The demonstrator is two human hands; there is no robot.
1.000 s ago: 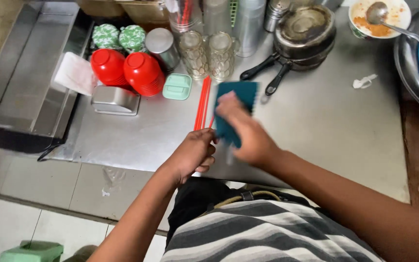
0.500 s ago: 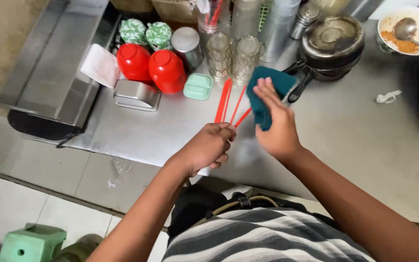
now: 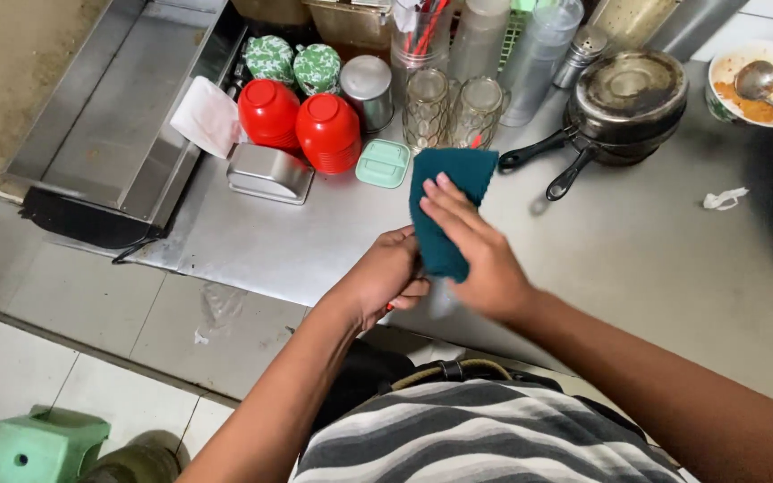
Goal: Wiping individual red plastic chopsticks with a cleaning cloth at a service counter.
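My right hand (image 3: pixel 485 259) grips a dark teal cloth (image 3: pixel 451 183) over the steel counter (image 3: pixel 655 259). The cloth is folded around something that my left hand (image 3: pixel 391 273) holds from below. Only a small red tip (image 3: pixel 390 307) shows under the left fist; the rest of that thing is hidden by the cloth and fingers. Both hands are close together, just above the counter's front edge.
Two upturned red bowls (image 3: pixel 328 130), a metal box (image 3: pixel 270 172), a mint-green lid (image 3: pixel 383 163) and patterned glasses (image 3: pixel 427 107) stand behind the hands. Stacked black-handled pans (image 3: pixel 624 103) and a dirty bowl with a spoon (image 3: pixel 753 85) sit at right. A green stool (image 3: pixel 38 443) stands on the floor.
The red sticks held in my left hand were in plain sight beside the cloth; my right hand has slid the cloth down over them, hiding them.
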